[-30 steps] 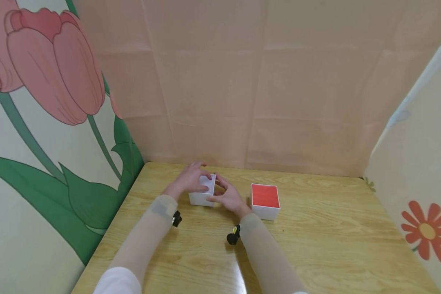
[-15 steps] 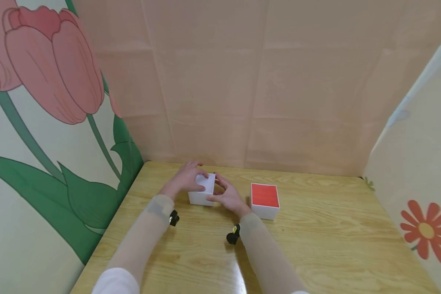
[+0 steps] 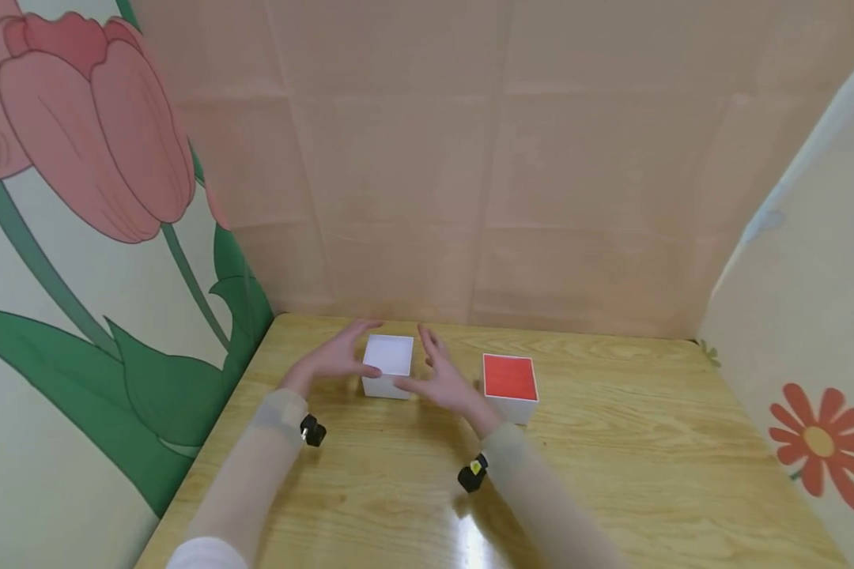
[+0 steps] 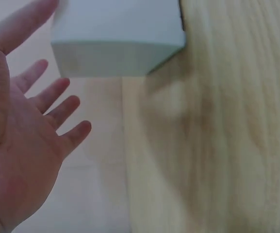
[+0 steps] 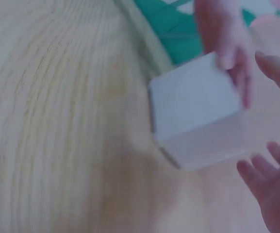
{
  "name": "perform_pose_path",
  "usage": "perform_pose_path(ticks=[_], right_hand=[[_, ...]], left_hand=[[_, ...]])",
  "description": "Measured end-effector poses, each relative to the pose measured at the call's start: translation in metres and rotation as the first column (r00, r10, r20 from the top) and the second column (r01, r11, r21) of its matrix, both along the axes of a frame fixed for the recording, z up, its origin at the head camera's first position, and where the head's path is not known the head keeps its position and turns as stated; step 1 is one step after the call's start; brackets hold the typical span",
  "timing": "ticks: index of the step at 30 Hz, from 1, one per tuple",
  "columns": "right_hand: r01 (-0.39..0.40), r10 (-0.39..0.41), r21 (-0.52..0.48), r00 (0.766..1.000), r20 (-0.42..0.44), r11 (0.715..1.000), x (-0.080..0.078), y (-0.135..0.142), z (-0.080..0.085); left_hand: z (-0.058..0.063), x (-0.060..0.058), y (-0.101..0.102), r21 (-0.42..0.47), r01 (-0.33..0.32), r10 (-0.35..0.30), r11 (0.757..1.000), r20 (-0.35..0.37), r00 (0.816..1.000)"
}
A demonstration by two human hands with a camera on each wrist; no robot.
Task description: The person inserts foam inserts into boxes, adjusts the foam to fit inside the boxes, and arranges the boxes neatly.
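Note:
A plain white box [image 3: 388,356] sits on the wooden table between the two hands. My left hand [image 3: 333,356] is beside its left side, fingers spread and thumb in front of the near face. In the left wrist view the palm of the left hand [image 4: 23,126] faces the box [image 4: 115,48], fingers extended. On the box's other side, my right hand [image 3: 447,379] has its fingers spread apart, the thumb near the front right corner. The right wrist view shows a gap between the right hand [image 5: 275,189] and the box [image 5: 198,107].
To the right stands a white box with a red top [image 3: 510,379], close to the right wrist. The wooden table [image 3: 640,450] meets a pinkish cloth backdrop [image 3: 498,197] behind. Flower-printed panels [image 3: 107,142] flank both sides.
Both hands have come away from the white box and their fingers have spread. The left hand has drawn left off its top, uncovering it. Both boxes stay in place.

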State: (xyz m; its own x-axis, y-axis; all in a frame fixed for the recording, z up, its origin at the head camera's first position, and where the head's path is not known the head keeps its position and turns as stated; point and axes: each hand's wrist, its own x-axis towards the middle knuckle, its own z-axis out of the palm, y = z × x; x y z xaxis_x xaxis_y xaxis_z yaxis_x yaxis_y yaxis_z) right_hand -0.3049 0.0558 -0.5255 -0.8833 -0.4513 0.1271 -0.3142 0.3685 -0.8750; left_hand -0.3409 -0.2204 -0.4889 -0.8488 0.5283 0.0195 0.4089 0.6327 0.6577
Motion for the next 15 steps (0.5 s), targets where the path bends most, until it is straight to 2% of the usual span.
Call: perform_pose_path(ticks=[3,7,11,15], right_hand=[[-0.027,0.032,0.043,0.994,-0.106,0.999,0.011,0.012,0.02],[0.002,0.02,0.098,0.975,-0.223,0.995,0.019,0.041,0.039],[0.052,-0.004,0.143,0.949,-0.314,0.988,0.015,0.081,0.044],[0.081,-0.023,0.175,0.951,-0.307,0.981,0.008,0.122,0.042]], left_hand=[[-0.006,0.002,-0.005,0.025,-0.033,0.032,0.999,0.035,0.999],[-0.015,0.002,-0.008,0.06,-0.067,0.063,0.996,0.071,0.995],[-0.022,0.002,-0.008,0.077,-0.086,0.079,0.993,0.09,0.993],[-0.027,0.002,-0.008,0.099,-0.103,0.092,0.99,0.107,0.99]])
